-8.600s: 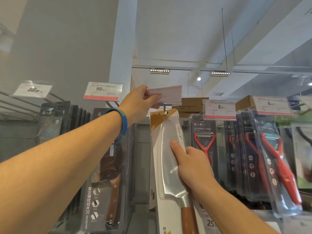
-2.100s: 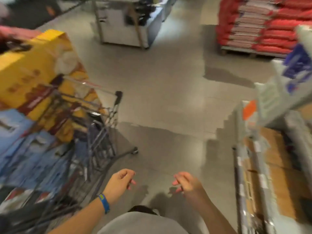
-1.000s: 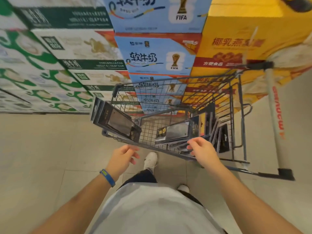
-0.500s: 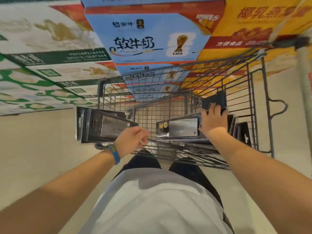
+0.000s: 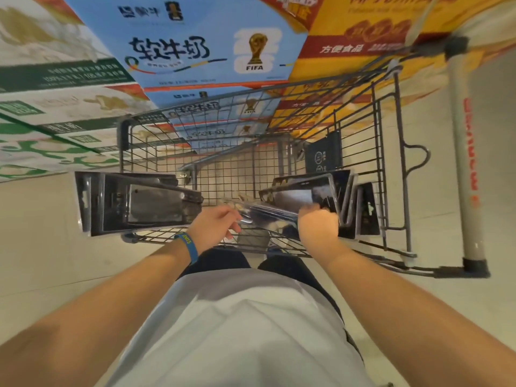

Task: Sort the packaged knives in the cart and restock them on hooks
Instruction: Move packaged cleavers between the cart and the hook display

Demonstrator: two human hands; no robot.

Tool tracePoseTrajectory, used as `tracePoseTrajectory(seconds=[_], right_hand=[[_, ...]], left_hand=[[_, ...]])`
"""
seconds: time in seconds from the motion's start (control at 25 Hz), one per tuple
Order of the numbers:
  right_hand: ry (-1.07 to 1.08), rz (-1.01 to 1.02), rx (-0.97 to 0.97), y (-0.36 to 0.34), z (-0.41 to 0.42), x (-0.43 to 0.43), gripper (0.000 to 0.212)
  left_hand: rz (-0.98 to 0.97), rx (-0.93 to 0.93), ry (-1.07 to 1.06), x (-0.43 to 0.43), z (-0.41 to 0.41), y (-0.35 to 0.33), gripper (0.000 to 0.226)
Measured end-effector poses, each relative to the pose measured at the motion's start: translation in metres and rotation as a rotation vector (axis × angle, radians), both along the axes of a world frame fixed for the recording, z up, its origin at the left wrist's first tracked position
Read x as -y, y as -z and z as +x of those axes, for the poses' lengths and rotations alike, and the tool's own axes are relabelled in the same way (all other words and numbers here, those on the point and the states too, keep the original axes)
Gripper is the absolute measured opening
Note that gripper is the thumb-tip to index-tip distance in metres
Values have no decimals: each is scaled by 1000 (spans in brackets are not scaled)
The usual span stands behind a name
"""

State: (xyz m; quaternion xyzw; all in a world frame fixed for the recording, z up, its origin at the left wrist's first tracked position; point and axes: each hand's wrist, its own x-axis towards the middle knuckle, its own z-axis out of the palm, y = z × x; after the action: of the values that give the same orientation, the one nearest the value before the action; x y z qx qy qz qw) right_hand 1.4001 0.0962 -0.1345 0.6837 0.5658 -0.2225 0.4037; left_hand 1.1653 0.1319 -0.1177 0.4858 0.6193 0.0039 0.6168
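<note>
One of the packaged knives [image 5: 296, 195] at the near edge of the cart [image 5: 124, 138] has just been gripped by the right hand [image 5: 318, 227]; the hold of the left hand [image 5: 215, 227] cannot be told. Sorting is judged resumed.

We're looking down into the grey wire cart [image 5: 385, 169], and the packaged knives sit in groups. A dark stack [image 5: 134, 203] lies flat across the left rim, jutting out over the side. A tilted pack [image 5: 298, 194] showing a broad steel blade tops a loose pile mid-basket, and upright packs [image 5: 365, 210] stand on edge against the right wall.
</note>
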Motion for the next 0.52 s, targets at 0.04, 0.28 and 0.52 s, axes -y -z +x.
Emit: tracePoseTrajectory(seconds=[0.04,0.28,0.52], right_hand=[[49,-21,-40,-3,4,0,52],[-37,112,-224,-31,-6,-9,25],[-250,-4,-503,-52,-15,-43,38]], left_hand=[[5,2,10,0,4,1,25],[386,-153,558,-13,34,13,56],[267,-141,910,-29,78,33,49]])
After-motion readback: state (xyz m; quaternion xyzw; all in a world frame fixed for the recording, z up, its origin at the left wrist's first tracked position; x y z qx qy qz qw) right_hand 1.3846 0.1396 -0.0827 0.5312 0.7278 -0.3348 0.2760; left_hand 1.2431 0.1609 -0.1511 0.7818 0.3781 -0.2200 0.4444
